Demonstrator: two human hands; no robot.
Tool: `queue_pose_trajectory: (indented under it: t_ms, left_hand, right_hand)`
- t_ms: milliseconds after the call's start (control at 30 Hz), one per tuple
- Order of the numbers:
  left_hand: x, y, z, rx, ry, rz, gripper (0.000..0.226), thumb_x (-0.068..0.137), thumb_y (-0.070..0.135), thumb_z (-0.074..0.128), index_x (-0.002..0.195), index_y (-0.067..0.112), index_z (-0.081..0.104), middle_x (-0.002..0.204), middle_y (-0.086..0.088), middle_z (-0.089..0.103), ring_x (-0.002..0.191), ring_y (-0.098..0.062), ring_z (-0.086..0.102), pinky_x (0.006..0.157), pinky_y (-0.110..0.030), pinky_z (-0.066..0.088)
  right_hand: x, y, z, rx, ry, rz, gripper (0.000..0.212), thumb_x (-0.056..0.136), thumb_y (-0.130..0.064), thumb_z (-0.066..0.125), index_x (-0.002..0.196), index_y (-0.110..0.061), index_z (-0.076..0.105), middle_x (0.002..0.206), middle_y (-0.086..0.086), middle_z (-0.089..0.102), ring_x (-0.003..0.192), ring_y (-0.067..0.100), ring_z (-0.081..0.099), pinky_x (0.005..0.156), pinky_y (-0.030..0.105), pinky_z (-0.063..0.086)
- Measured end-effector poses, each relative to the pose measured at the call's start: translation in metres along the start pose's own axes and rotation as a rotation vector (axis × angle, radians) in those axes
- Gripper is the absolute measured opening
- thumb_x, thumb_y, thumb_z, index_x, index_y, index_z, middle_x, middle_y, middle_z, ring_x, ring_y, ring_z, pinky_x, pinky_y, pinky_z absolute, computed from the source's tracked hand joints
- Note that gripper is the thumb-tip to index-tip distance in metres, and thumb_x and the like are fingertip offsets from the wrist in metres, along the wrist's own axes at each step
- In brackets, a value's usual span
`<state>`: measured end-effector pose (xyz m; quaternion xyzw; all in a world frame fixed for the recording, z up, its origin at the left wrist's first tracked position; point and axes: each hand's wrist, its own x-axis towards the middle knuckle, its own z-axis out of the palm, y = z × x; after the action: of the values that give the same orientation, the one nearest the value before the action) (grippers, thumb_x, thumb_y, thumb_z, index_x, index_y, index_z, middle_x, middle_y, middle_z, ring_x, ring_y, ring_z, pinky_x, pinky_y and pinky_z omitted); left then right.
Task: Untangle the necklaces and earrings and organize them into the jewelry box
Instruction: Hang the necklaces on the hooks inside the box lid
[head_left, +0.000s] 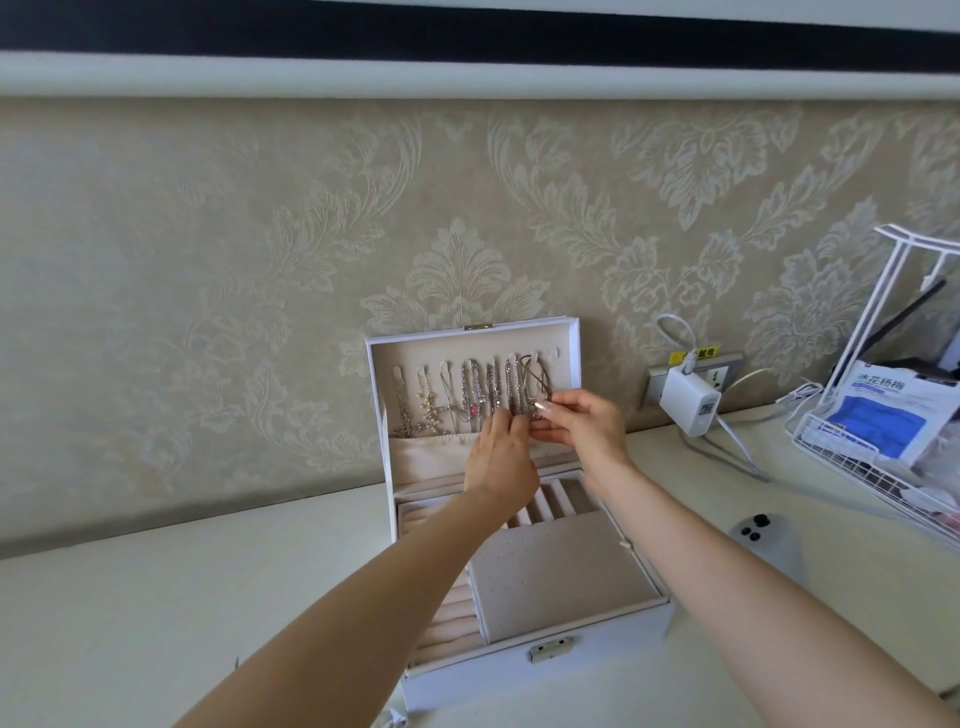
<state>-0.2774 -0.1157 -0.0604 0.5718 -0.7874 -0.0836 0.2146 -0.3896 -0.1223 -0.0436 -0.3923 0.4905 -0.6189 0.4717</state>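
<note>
working: hanging a dark thin necklace (535, 382) on the lid hooks, probably the seventh one along, second from the right
key relation: chain hangs top to bottom, long axis 12 to 6; loose lower end sits right at the fingertips, at 12 o'clock from both hands
right hand (584, 423): nearer one, pinching the chain's bottom end with a small pale bit, maybe the clasp
left hand (501, 457): fingers bunched together, touching the chain bottoms just at 9 o'clock of the right; can't tell if actually gripping anything
jewelry box (597, 647): white, lid up against the wall
lid: row of hung necklaces (457, 397) filling hooks toward 9 o'clock, last hook at 3 o'clock looks bare, tails dropping toward the cloth pocket (431, 447)
tray: ring rolls (550, 501) and dotted earring panel (558, 571) look empty, so earrings likely not started
</note>
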Motion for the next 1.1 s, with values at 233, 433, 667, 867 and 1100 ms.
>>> queue_pose_trajectory:
  t_ms: [233,433,667,867,1100]
  left_hand:
    - [-0.005,-0.004,-0.001,-0.115,-0.012,0.034,0.039,0.080,-0.004,0.045,0.118,0.003,0.046,0.121,-0.013,0.046,0.113,-0.026,0.045,0.096,-0.029,0.035]
    - [-0.003,-0.005,-0.004,-0.140,-0.006,0.050,0.032,0.079,-0.002,0.047,0.110,0.005,0.050,0.115,-0.010,0.048,0.106,-0.026,0.048,0.089,-0.029,0.039]
    - [-0.002,-0.004,-0.006,-0.131,-0.043,0.041,0.048,0.083,-0.003,0.045,0.129,0.008,0.040,0.124,-0.013,0.043,0.116,-0.028,0.041,0.097,-0.035,0.038]
    - [-0.002,-0.006,-0.001,-0.011,-0.050,0.045,0.051,0.086,0.006,0.049,0.135,0.010,0.039,0.128,-0.013,0.034,0.121,-0.028,0.032,0.106,-0.034,0.032]
    - [-0.027,-0.013,-0.012,-0.099,0.146,0.095,0.034,0.088,0.002,0.049,0.121,0.007,0.053,0.126,-0.007,0.043,0.118,-0.021,0.043,0.088,-0.028,0.046]
  right_hand:
    - [0.017,0.014,0.006,-0.146,0.106,-0.080,0.020,0.078,0.010,0.066,0.075,-0.008,0.058,0.083,0.018,0.065,0.069,0.028,0.068,0.069,0.039,0.059]
    - [0.013,0.015,-0.001,-1.009,0.100,-0.449,0.012,0.079,-0.003,0.063,0.081,-0.012,0.070,0.085,0.001,0.072,0.082,0.024,0.064,0.067,0.030,0.046]
    - [0.005,0.008,-0.006,-1.446,-0.045,-0.521,0.022,0.086,-0.021,0.049,0.096,-0.012,0.066,0.106,0.002,0.053,0.096,0.025,0.055,0.067,0.028,0.033]
    - [-0.005,0.013,-0.004,-1.359,0.127,-0.539,0.015,0.089,-0.022,0.055,0.095,-0.011,0.063,0.106,0.007,0.048,0.087,0.029,0.059,0.061,0.033,0.041]
    - [-0.031,0.021,-0.009,-1.216,0.123,-0.484,0.008,0.086,-0.019,0.058,0.093,-0.016,0.061,0.102,0.003,0.055,0.082,0.029,0.061,0.060,0.031,0.039]
